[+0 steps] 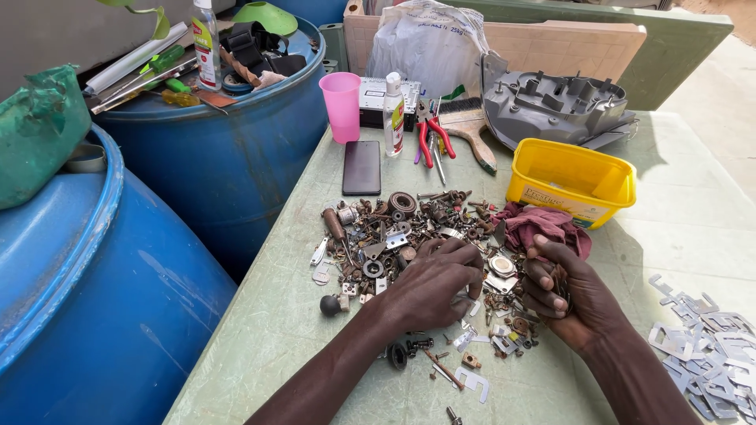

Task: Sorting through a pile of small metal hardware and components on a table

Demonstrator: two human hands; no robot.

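In the head view the left hand (431,282) lies palm down, fingers spread and its grip open, on a heap of rusty screws, washers and small metal parts (409,236) in the middle of the green surface (260,330). The right hand (563,293), just right of the heap, has its grip curled closed around a few small metal pieces. Behind it, 1 yellow tub (571,179) shows a bare inside, a pink cup (342,106) stands near a black phone (361,167), and tools lie on 1 blue barrel (228,149).

Bright daylight falls evenly on the worktop (299,236); soft short shadows sit under the small metal parts. Focus is sharp throughout. The far right corner is overexposed, and edges bow slightly.
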